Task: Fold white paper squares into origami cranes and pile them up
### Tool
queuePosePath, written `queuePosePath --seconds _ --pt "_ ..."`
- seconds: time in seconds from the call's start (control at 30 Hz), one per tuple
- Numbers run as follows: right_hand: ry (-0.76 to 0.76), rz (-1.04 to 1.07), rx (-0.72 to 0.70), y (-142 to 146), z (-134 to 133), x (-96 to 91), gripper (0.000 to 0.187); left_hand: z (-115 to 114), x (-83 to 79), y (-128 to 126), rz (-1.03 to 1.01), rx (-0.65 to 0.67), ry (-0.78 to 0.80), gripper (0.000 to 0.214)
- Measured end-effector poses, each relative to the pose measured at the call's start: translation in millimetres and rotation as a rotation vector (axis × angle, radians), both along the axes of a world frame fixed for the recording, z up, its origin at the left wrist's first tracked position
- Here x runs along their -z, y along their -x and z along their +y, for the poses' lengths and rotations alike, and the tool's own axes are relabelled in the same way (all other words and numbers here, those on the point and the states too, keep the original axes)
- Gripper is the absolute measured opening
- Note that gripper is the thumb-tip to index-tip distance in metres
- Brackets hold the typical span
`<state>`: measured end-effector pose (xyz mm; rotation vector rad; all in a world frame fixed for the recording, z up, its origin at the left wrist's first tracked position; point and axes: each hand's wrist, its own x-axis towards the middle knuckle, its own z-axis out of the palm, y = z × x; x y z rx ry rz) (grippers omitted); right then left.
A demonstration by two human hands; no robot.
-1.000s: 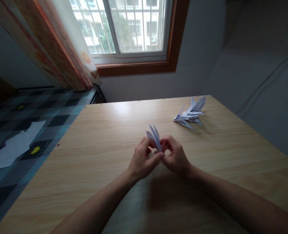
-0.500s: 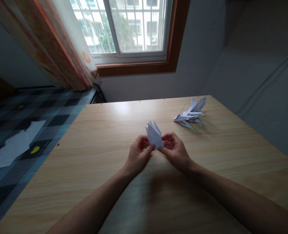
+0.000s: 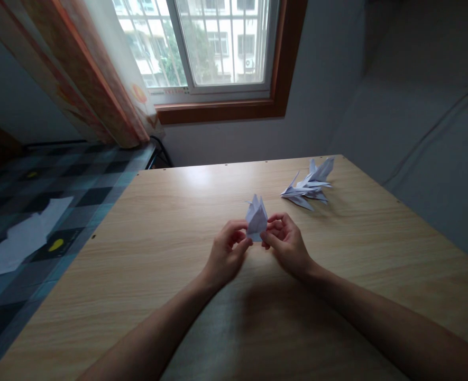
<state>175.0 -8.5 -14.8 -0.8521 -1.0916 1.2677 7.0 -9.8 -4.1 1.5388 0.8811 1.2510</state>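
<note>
- Folded paper piece (image 3: 256, 219): white, small, pointed flaps standing upward; it was held just above the bench (image 3: 158, 254), near its middle, between the two hands.
- Left hand (image 3: 228, 254): bare, forearm reaching in from the lower left; its fingers (image 3: 244, 246) were pinched together on the lower left edge of the folded paper piece.
- Right hand (image 3: 287, 246): bare, forearm reaching in from the lower right; thumb and curled fingers were clamped on the lower right edge of the same piece. The two hands were close together, nearly touching under the paper.
- Finished paper figures (image 3: 309, 185): a small heap of white folded shapes with long pointed wings, lying on the bench towards its far right corner, well apart from the hands.
- Bench: light wood grain, plain top.
- Bed (image 3: 99, 196): to the left of the bench, with a dark checked cover; loose white sheets (image 3: 19, 238) lay on it.
- Window (image 3: 213, 47): beyond the bench, wooden frame, patterned curtain (image 3: 94, 79) drawn to its left.
</note>
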Motion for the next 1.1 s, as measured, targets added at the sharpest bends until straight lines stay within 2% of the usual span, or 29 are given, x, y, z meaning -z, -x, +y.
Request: queuePosePath --seconds 0.1,0.3,0.37,0.47,0.63,0.77,0.9,1.0,1.1 --pt "-0.030 0.021 -0.032 -2 1 -0.1 0.027 1 -5.4 1 0.038 0.001 -0.079 0.007" --pt "0.004 0.004 -0.047 -2 2 -1.3 0.036 1 -10.0 6 0.035 0.096 -0.086 0.027" --pt "0.016 -0.009 -0.028 -2 2 -2.5 0.038 1 -9.5 8 0.045 0.092 -0.084 0.033" --pt "0.004 -0.021 -0.022 -1 2 -4.6 0.031 0 -8.9 8 0.084 0.066 -0.077 0.033" --pt "-0.013 -0.032 -0.017 -2 3 -6.1 0.028 -1 -6.0 3 -0.093 0.058 0.069 0.047" --pt "-0.025 -0.039 -0.074 -2 0 -6.3 0.026 -1 -3.4 -3 -0.140 -0.024 0.204 0.039" --pt "-0.023 0.022 -0.209 0 -3 -2.5 0.028 0 -3.7 -5 -0.098 -0.105 0.197 0.030" --pt "-0.005 0.031 -0.211 2 -3 2.6 0.033 -1 -3.9 -2 0.019 -0.055 0.156 0.025" --pt "-0.045 -0.001 -0.181 1 -2 5.0 0.029 -2 -3.1 0 0.076 0.056 0.136 0.028"
